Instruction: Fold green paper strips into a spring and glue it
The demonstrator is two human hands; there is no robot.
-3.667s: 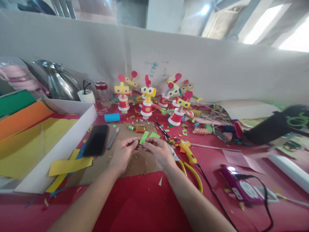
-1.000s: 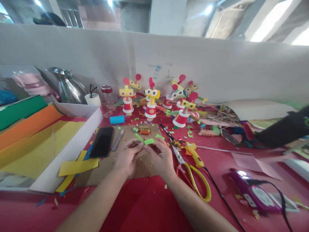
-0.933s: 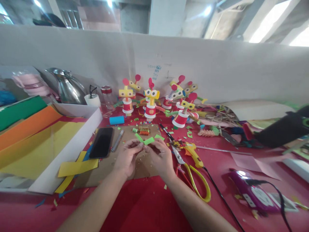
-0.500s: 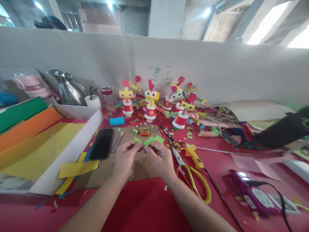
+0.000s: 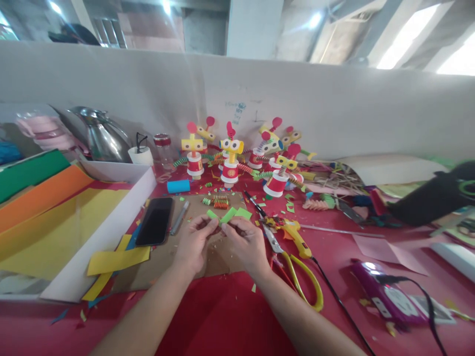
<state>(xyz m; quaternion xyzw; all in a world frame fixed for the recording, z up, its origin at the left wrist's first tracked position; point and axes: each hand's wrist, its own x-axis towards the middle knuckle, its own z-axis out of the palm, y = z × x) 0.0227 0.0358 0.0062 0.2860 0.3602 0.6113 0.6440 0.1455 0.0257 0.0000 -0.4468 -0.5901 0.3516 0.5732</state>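
Thumb and fingers of my left hand (image 5: 196,241) are pinched on a light green paper strip (image 5: 227,215) over the cardboard sheet. The other end of the paper is pinched by my right hand (image 5: 247,242), close beside the left. The fingers partly cover the paper, and its folds are hard to make out. Just beyond my hands lie folded paper springs (image 5: 220,201) in orange and green. A marker pen (image 5: 180,217) and a black phone (image 5: 155,221) rest left of my left hand. Right of my right hand are yellow-handled scissors (image 5: 302,282) and a yellow glue gun (image 5: 299,238).
Several paper-cup robot figures (image 5: 230,170) stand along the wall. A blue paper tube (image 5: 178,186) lies before them. At left is a white box (image 5: 100,237) with coloured paper, near yellow strips (image 5: 118,259). A purple device (image 5: 389,291) with a cable sits at right.
The green paper between my fingers has tilted a little, and its left end shows more. Both hands stay pinched in nearly the same place. The whole view has shifted slightly.
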